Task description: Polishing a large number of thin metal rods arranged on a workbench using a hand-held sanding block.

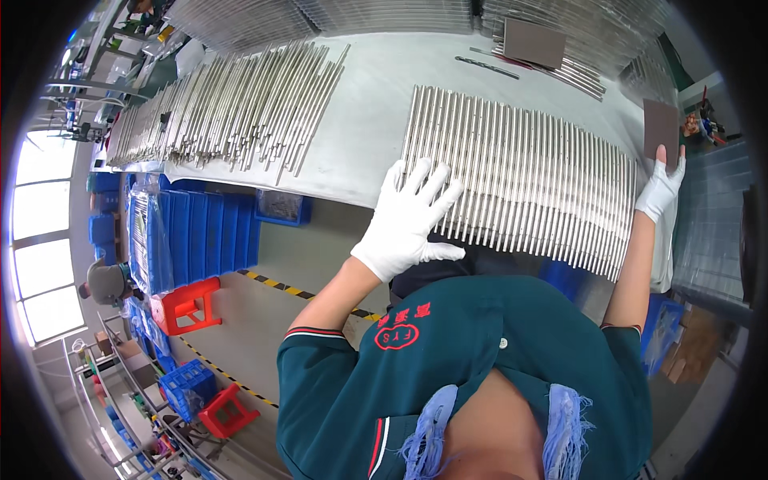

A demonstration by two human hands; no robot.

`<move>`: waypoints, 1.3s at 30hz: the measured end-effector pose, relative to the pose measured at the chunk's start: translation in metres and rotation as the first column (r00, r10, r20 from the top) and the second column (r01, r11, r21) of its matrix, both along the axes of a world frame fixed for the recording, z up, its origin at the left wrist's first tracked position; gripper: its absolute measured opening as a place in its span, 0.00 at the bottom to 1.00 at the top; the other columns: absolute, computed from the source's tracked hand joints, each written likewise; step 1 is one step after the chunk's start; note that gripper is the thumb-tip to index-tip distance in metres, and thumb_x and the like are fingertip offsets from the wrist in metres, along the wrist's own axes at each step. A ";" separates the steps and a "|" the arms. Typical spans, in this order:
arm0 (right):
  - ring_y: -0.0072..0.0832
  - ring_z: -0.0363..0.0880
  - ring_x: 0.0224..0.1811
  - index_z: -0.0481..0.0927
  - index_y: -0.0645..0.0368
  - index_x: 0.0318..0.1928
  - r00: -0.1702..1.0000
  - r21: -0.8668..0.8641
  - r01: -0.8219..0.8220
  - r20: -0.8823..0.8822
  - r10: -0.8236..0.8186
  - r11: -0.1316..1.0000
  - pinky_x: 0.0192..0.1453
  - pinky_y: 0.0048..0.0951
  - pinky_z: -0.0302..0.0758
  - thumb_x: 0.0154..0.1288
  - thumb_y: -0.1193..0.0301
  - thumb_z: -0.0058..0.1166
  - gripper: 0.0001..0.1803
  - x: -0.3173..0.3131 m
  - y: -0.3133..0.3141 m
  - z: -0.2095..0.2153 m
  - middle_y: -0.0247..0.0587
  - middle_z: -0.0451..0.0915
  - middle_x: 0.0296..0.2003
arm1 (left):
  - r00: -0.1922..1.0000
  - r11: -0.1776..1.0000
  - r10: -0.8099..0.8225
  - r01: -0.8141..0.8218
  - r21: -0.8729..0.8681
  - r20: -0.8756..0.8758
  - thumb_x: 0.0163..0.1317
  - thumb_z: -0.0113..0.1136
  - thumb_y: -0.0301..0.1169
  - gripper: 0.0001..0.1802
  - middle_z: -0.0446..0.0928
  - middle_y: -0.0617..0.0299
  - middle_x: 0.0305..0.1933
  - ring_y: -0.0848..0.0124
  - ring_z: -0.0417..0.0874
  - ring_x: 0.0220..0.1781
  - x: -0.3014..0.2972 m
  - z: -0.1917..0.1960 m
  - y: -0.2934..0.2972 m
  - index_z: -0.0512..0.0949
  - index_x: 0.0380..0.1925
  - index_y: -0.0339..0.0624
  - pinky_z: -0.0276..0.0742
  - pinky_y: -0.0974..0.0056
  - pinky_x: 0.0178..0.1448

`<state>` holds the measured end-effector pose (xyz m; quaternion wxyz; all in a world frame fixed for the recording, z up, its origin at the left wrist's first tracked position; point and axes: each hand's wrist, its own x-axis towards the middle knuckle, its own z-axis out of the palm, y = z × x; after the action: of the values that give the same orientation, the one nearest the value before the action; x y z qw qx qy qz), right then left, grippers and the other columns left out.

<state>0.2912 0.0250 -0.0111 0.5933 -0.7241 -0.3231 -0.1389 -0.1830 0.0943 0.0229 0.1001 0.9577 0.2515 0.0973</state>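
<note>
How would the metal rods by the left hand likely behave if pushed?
The metal rods look round, so they would probably roll sideways. Lying close together, one would likely nudge its neighbours. Their shiny surfaces may be slippery against the gloved left hand.

Red stools stand on a grey floor before bright windows.

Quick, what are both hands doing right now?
Left hand: open, spread out at the row of metal rods.
Right hand: holding a flat brown sheet.
</note>
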 end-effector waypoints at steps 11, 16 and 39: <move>0.35 0.72 0.66 0.70 0.62 0.70 1.000 -0.036 0.017 0.007 -0.017 0.999 0.71 0.33 0.65 0.66 0.56 0.67 0.38 0.006 -0.001 -0.002 0.48 0.72 0.66 | 0.998 0.998 0.053 -0.053 0.018 -0.026 0.53 0.48 0.76 0.56 0.70 0.48 0.71 0.46 0.64 0.75 -0.023 -0.006 0.008 0.68 0.70 0.44 0.48 0.33 0.77; 0.36 0.72 0.66 0.70 0.61 0.70 0.999 -0.050 0.029 0.018 -0.029 0.998 0.72 0.33 0.65 0.67 0.55 0.66 0.38 0.008 -0.002 -0.004 0.48 0.72 0.66 | 0.991 0.989 0.131 -0.128 0.071 -0.041 0.53 0.47 0.77 0.56 0.69 0.46 0.71 0.47 0.65 0.74 -0.044 -0.008 0.012 0.69 0.69 0.42 0.52 0.34 0.76; 0.37 0.70 0.69 0.69 0.63 0.70 0.999 -0.057 0.035 -0.005 -0.035 0.998 0.74 0.33 0.62 0.67 0.53 0.65 0.39 0.006 -0.002 -0.002 0.49 0.71 0.68 | 1.000 0.999 0.025 -0.025 -0.030 0.003 0.52 0.46 0.78 0.58 0.69 0.47 0.71 0.48 0.64 0.75 -0.025 -0.007 -0.004 0.68 0.69 0.42 0.49 0.37 0.78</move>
<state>0.2968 0.0232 -0.0130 0.5708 -0.7467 -0.3126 -0.1378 -0.2081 0.0901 0.0157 0.1133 0.9528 0.2647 0.0962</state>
